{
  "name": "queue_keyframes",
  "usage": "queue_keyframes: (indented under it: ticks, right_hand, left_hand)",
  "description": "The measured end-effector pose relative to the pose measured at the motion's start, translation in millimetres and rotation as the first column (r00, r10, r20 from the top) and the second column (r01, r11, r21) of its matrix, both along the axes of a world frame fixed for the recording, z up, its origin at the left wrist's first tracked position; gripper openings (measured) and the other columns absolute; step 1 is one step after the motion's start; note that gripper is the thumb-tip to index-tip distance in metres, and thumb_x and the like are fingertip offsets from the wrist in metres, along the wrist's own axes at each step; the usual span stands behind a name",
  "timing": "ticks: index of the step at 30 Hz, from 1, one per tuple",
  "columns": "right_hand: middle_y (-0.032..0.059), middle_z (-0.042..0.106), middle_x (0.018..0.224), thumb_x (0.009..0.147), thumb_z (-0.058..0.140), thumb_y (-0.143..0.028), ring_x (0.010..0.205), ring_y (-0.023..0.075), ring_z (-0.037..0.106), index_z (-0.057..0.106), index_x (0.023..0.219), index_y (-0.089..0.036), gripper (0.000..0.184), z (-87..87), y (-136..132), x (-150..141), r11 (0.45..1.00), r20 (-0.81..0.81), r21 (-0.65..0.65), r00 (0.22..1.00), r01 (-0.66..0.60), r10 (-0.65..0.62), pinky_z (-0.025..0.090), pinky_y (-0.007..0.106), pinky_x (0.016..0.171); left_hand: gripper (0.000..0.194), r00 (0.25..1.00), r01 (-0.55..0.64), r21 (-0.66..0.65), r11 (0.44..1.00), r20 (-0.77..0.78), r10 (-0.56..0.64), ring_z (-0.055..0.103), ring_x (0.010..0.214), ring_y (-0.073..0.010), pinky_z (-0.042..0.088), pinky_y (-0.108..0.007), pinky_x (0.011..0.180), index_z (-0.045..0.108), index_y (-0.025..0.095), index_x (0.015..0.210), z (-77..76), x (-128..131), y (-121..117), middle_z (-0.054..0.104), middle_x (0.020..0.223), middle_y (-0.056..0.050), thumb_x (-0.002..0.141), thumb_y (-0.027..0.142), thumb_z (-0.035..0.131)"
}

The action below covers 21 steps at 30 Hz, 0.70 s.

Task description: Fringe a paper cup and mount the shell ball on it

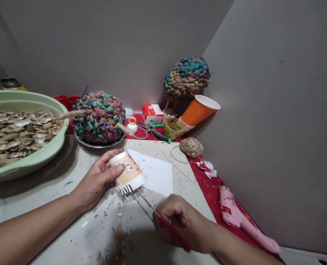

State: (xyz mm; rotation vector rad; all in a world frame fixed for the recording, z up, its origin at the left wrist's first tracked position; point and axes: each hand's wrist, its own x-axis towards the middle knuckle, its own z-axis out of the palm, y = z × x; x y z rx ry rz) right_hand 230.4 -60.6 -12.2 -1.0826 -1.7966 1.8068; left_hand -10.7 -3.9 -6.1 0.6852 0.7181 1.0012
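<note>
My left hand (98, 180) is closed around a paper cup (133, 170) with an orange-and-white print, its thumb pressed on the side. The cup lies tilted, and part of its lower edge is cut into a fringe of narrow strips. In my right hand (184, 222) is a pair of scissors (169, 224) with red handles. Their blades point up and left, with the tips at the cup's cut edge. Under and behind the cup lies a sheet of white paper (159, 173). Small scraps and flecks are scattered on the tabletop below it.
A green basket (61, 141) of shells stands at left. Beside it, a colourful shell-covered ball (98, 117) rests in a metal dish; a similar one (187, 79) stands behind. Pliers (160, 136), an orange cup (198, 112), twine (191, 147) and a pink glue gun (243, 221) lie rightward.
</note>
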Motion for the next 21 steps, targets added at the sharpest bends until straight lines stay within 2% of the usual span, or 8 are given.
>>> queue_keyframes:
  ticks: [7,14,21]
  right_hand:
    - [-0.0037,0.042,0.047,0.073,0.071,-0.026,0.045,0.0054,0.034,0.046,0.05,-0.015,0.036,-2.6,-1.3,-0.1,1.0,0.0,-0.016,1.0,0.021,-0.021,0.023,0.019,0.042]
    - [-0.0041,0.039,0.047,0.074,0.07,-0.03,0.046,0.0059,0.032,0.046,0.049,-0.016,0.038,-3.1,-1.3,0.5,0.999,0.004,-0.014,1.0,0.031,-0.031,0.023,0.02,0.042]
    - [-0.0033,0.042,0.047,0.073,0.069,-0.029,0.045,0.0058,0.033,0.047,0.05,-0.016,0.035,-3.1,-0.9,-0.1,1.0,0.022,-0.015,1.0,0.02,-0.02,0.023,0.02,0.042]
  left_hand:
    - [0.05,0.999,0.026,0.02,0.999,-0.039,-0.025,0.072,0.09,-0.0172,0.056,-0.027,0.082,0.061,0.022,0.12,-2.1,0.5,-0.3,0.077,0.103,-0.004,0.077,0.027,0.085]
    - [0.048,0.999,0.038,0.039,0.998,-0.039,-0.037,0.071,0.087,-0.0163,0.055,-0.026,0.082,0.064,0.018,0.12,-2.0,0.0,-0.3,0.078,0.102,-0.005,0.077,0.027,0.084]
    - [0.047,0.998,0.041,0.055,0.998,-0.042,-0.039,0.072,0.087,-0.0177,0.055,-0.027,0.082,0.066,0.018,0.119,-1.7,1.1,-0.1,0.079,0.102,-0.007,0.077,0.028,0.084]
